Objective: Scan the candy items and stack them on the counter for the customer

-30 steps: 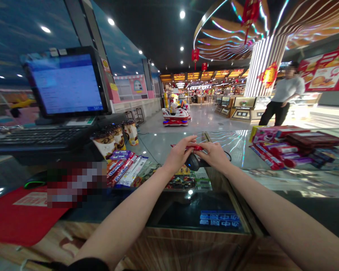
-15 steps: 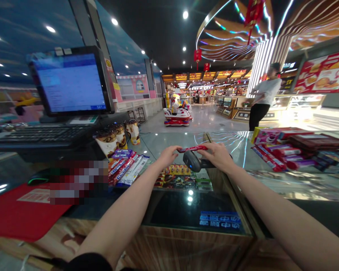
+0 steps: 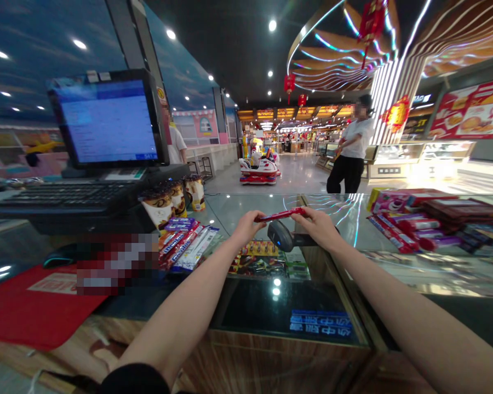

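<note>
Both hands hold a thin red candy pack (image 3: 282,214) by its two ends, above the glass counter. My left hand (image 3: 247,226) pinches the left end and my right hand (image 3: 318,226) the right end, which sits slightly higher. Just beneath the pack is a black barcode scanner (image 3: 281,235), its head facing me and its rear part hidden behind my right hand. Left of my left forearm lies a pile of candy rolls (image 3: 189,241) in purple, red and white wrappers. Small packaged goods (image 3: 258,257) show through the glass below the scanner.
At left stand a monitor (image 3: 107,123), a keyboard (image 3: 66,197), a mouse (image 3: 59,255) on a red mat (image 3: 20,312), and several printed cups (image 3: 195,191). More candy packs and boxes (image 3: 419,219) lie at right. One person (image 3: 353,148) stands beyond the counter; another (image 3: 175,145) is partly behind the monitor.
The red candy pack now shows more of its length, with its right end raised a little. The person beyond the counter has moved left, and another person has appeared beside the monitor.
</note>
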Motion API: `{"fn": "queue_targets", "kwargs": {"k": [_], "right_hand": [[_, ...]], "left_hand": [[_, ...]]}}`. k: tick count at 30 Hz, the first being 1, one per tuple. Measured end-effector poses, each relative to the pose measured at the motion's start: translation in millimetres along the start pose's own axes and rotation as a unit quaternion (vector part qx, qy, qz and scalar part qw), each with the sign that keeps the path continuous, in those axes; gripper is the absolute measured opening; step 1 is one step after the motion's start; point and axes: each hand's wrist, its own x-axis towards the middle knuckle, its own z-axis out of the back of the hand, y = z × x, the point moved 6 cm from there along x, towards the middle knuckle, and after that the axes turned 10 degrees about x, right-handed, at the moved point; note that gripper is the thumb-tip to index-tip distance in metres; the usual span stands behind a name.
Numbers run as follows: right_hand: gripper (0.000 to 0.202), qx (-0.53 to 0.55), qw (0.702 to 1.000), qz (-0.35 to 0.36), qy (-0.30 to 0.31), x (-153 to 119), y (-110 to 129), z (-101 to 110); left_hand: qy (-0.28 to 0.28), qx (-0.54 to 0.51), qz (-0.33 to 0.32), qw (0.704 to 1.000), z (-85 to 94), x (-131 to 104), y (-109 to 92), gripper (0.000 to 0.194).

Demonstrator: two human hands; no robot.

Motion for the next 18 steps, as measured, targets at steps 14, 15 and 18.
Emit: {"fn": "queue_targets", "kwargs": {"k": [14,15,18], "right_hand": [[0.044,0.201,0.978,-0.013,-0.045,10,-31,2],[0.042,0.196,0.98,-0.012,-0.042,10,-30,2],[0.035,0.17,0.984,-0.013,-0.044,10,-29,3]], "left_hand": [[-0.06,-0.21,0.067,0.973,15.8,3,6,0.022],[-0.061,-0.219,0.074,0.971,15.2,3,6,0.024],[-0.064,-0.236,0.09,0.965,14.7,3,10,0.032]]}}
